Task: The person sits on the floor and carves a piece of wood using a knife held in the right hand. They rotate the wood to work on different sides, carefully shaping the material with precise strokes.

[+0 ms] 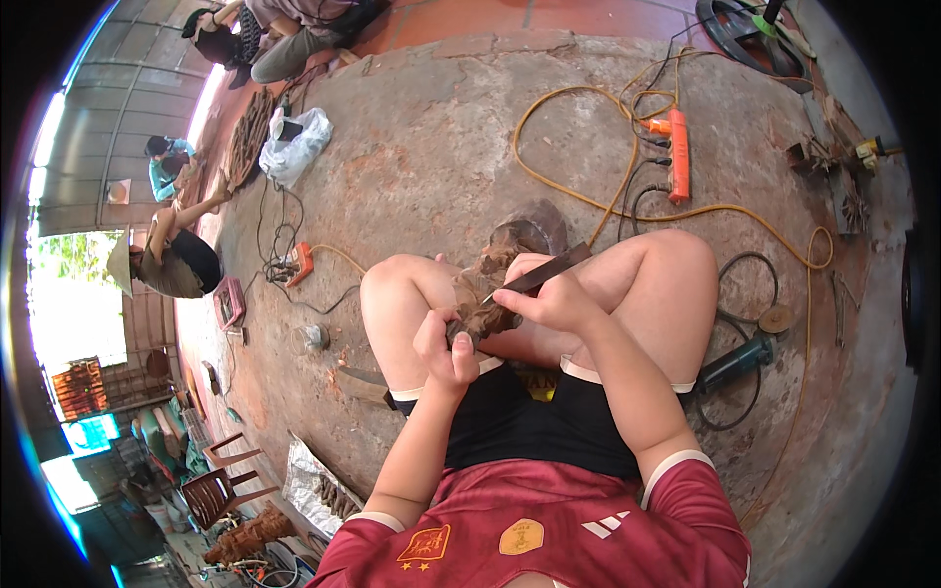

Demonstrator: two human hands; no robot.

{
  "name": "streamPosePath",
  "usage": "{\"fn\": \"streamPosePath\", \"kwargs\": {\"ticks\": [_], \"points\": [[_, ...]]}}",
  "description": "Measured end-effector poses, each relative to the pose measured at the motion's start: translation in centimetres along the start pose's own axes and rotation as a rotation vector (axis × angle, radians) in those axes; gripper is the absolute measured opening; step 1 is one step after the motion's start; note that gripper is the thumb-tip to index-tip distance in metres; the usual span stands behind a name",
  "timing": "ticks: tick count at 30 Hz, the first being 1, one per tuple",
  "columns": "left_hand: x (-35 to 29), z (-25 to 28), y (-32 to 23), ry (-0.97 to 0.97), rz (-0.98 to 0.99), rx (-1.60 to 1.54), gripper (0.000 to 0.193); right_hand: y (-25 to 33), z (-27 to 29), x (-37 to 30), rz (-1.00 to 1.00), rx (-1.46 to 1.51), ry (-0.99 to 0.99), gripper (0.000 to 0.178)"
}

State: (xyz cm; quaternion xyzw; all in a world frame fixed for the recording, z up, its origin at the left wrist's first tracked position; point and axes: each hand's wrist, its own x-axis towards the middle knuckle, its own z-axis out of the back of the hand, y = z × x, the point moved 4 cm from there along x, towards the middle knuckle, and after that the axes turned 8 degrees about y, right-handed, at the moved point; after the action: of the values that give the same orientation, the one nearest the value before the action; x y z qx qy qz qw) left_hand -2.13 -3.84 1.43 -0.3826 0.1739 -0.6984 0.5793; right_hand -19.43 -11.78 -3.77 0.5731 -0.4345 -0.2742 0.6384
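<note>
A person sits cross-legged on a worn floor (421,167), left hand (449,348) gripping a rough brown wooden piece (478,321) at eleven o'clock above the lap, right hand (551,297) wrapped around a dark flat tool (557,270). Its pale tip points toward eight o'clock, near the left fingers (no gloves here); a skid on the uneven wood could cut them. A loosened hold could let the piece twist. At three o'clock, a shifting leg could knock the power tool (737,365).
</note>
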Motion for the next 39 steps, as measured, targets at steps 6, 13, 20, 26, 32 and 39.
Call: {"fn": "streamPosePath", "kwargs": {"ticks": [6,13,20,26,32,39], "points": [[0.7,-0.2,-0.2,0.004,-0.013,0.029,0.038,1.0,-0.3,-0.4,-0.009,-0.103,0.004,0.026],[0.9,-0.1,-0.1,0.006,0.019,0.04,0.036,0.9,0.0,-0.6,-0.062,-0.127,-0.046,0.027],[0.4,-0.3,-0.3,0.026,0.019,0.029,0.034,1.1,-0.9,-0.6,-0.067,0.05,-0.103,0.025],[-0.7,-0.6,0.0,-0.028,0.017,0.005,0.043,1.9,-1.3,-0.5,0.023,-0.088,-0.068,0.025],[-0.7,-0.4,-0.1,-0.002,0.031,0.007,0.042,1.8,-1.2,-0.4,-0.033,-0.013,-0.021,0.025],[-0.7,-0.5,-0.4,0.0,0.016,0.016,0.039,1.3,-0.5,-0.3,0.04,-0.131,-0.14,0.024]]}}
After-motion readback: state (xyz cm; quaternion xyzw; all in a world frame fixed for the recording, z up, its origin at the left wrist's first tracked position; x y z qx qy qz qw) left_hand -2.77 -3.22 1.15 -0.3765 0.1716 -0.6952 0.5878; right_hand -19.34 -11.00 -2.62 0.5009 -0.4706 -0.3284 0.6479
